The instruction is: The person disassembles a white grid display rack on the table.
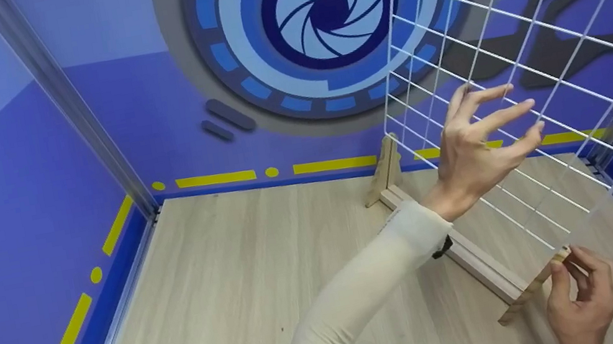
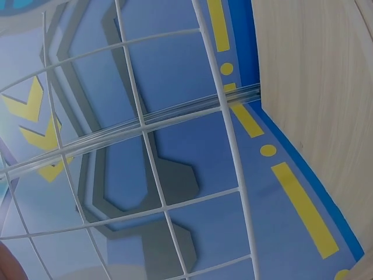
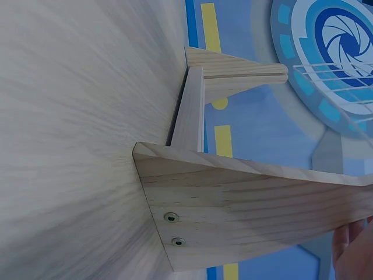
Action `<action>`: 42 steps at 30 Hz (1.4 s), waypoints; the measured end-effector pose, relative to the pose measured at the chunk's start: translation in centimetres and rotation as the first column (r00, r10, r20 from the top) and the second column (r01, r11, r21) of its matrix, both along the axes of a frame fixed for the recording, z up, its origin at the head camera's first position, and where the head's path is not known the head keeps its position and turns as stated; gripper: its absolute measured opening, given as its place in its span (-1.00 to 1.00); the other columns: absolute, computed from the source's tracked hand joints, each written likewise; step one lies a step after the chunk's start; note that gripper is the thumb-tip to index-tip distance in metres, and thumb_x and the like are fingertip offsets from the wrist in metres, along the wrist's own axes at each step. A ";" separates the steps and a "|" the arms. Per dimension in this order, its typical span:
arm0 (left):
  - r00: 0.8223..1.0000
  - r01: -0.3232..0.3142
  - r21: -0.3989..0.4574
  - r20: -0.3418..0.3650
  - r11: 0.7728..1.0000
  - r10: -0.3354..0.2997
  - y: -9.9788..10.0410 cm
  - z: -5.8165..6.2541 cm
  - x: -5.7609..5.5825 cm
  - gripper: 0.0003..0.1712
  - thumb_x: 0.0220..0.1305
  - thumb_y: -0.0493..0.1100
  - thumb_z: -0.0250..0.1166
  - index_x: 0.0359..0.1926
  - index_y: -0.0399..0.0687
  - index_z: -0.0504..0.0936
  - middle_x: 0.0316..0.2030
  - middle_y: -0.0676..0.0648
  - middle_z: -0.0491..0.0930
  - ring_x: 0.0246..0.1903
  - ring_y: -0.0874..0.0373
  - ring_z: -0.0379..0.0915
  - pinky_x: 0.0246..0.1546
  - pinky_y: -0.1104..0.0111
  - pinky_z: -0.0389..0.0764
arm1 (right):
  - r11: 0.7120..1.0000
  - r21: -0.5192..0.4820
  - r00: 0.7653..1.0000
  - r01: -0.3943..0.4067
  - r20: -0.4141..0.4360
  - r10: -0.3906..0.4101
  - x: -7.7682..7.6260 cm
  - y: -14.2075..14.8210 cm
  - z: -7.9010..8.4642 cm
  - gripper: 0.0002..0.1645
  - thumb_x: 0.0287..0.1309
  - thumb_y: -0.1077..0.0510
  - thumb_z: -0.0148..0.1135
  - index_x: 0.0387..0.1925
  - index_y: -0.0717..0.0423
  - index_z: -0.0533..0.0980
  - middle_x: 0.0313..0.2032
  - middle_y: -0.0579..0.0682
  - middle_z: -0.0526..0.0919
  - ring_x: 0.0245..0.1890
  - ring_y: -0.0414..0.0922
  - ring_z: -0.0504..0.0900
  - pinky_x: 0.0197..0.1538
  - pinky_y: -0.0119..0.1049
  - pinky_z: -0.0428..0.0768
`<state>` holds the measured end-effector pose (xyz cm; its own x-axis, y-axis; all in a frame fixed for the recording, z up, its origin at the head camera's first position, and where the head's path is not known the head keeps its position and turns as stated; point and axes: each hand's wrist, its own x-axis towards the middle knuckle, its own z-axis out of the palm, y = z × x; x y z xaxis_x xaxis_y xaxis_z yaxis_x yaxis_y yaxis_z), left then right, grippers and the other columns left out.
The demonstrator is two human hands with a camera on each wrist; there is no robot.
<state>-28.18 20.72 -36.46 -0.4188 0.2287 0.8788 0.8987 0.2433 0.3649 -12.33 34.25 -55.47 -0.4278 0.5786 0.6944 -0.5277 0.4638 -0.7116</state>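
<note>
Purple-blue walls (image 1: 124,103) enclose the scene across the head view's upper part and both sides, and the pale wooden tabletop (image 1: 236,272) fills the middle and bottom. The white wire grid (image 1: 533,22) rises through the upper right of the frame, leaning; its lower edge runs down toward a wooden stand, probably because the stand's ends are meant to bear it, though I cannot tell whether either lower corner is seated. The stand lies diagonally right of centre: a long crossbar (image 1: 484,267) joins the far end piece (image 1: 387,167) to the near end piece (image 3: 250,204), presumably keeping the two apart and upright. A beige sleeve (image 1: 359,289) crosses from the bottom centre to the left hand (image 1: 478,145), right of centre, whose fingers are spread and loosely bent in front of the wires, clenching nothing; it seems placed there to steady the grid, but actual contact cannot be made out. At the lower right, the right hand (image 1: 586,293) pinches the near end piece's raised tip between thumb and fingers, likely to steady it beside the grid's corner. Two small bolts (image 3: 171,217), lower left of centre in the right wrist view, apparently fasten that piece to the crossbar.
</note>
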 end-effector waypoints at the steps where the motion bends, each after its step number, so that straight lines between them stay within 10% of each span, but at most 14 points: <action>1: 1.000 0.001 0.003 0.000 1.000 -0.001 -0.1 0.1 0.0 -0.59 0.26 0.01 0.57 0.08 -0.02 0.83 0.25 -0.12 0.69 0.42 0.10 0.49 0.66 0.11 0.02 | 1.000 -0.002 1.000 0.000 0.001 0.000 0.0 0.0 0.0 -0.61 0.24 0.61 0.22 0.08 0.80 0.43 0.07 -0.13 0.54 0.08 -0.21 0.64 0.24 -0.50 0.62; 42: 0.966 -0.240 0.101 -0.071 0.965 0.248 -9.7 -0.1 -2.8 -0.67 0.24 -0.04 0.56 0.00 -0.01 0.87 0.17 -0.14 0.72 0.42 -0.22 0.47 0.62 -0.03 0.18 | 1.000 -0.003 1.000 0.002 -0.004 -0.002 0.1 -0.6 0.7 -0.63 0.24 0.62 0.17 0.09 0.67 0.51 0.07 -0.13 0.53 0.09 -0.25 0.62 0.26 -0.51 0.61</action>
